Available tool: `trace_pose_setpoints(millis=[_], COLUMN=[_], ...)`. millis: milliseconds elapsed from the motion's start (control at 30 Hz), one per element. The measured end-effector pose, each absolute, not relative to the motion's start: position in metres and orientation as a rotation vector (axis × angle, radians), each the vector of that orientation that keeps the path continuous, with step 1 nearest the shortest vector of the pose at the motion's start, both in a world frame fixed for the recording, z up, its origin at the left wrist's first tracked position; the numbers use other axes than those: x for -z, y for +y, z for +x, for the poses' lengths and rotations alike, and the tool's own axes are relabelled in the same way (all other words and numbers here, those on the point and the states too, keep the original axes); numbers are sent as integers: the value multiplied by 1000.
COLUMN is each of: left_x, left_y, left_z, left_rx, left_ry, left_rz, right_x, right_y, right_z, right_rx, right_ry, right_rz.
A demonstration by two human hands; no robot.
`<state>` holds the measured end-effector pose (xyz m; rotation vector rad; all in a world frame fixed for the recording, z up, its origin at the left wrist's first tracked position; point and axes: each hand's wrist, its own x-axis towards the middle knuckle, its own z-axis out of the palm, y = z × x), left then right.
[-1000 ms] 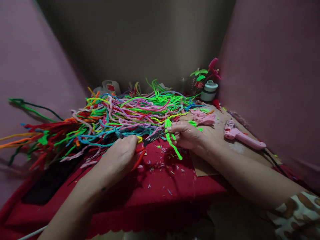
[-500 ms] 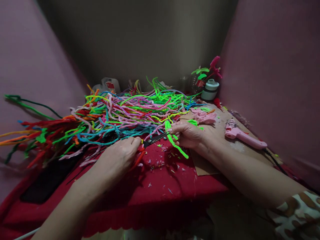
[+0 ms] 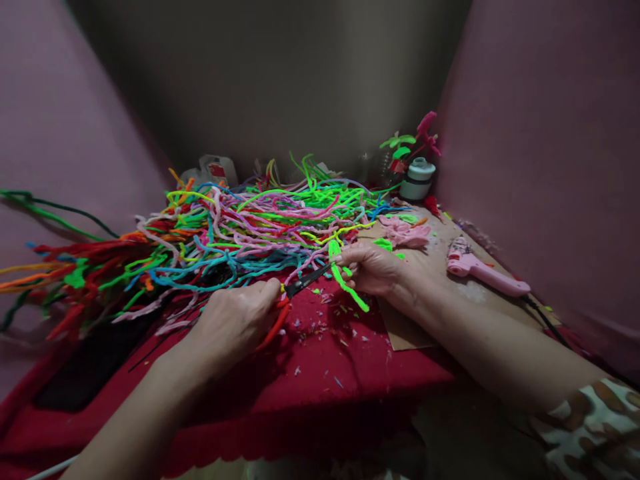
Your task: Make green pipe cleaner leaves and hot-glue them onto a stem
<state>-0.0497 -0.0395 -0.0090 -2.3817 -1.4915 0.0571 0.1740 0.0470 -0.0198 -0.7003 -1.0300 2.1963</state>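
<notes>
My left hand [image 3: 245,308] is closed around the red handles of a pair of scissors [image 3: 305,283]. The dark blades point right and their tips reach the green pipe cleaner [image 3: 350,291]. My right hand [image 3: 373,268] pinches that bright green pipe cleaner, which is bent into a loop at the top with a loose end hanging down to the right. Whether the blades are closed on the fuzzy stem I cannot tell. Behind both hands spreads a large heap of pipe cleaners [image 3: 270,223] in many colours.
A pink glue gun [image 3: 487,275] with a black cord lies on a cardboard sheet [image 3: 430,300] at the right, near pink fuzzy pieces [image 3: 405,232]. A white-lidded jar [image 3: 419,180] stands behind. A dark flat object [image 3: 85,373] lies left on the red cloth [image 3: 300,393], with scattered clippings.
The whole view has shifted slightly. Both hands keep their holds, and the scissors and the green pipe cleaner stay together with hardly any movement between them.
</notes>
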Motion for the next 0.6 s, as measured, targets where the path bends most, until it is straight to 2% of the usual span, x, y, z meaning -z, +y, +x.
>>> trace_pose_setpoints(millis=[333, 600], left_x=[3, -1], left_y=[-39, -41], left_z=[-44, -55], left_rx=[-58, -50], left_ry=[-1593, -1379], left_rz=[-2418, -2447], right_x=[13, 16], right_y=[43, 44], right_z=[174, 176], right_rx=[-2183, -2269], right_ry=[-1067, -1144], right_rz=[-732, -725])
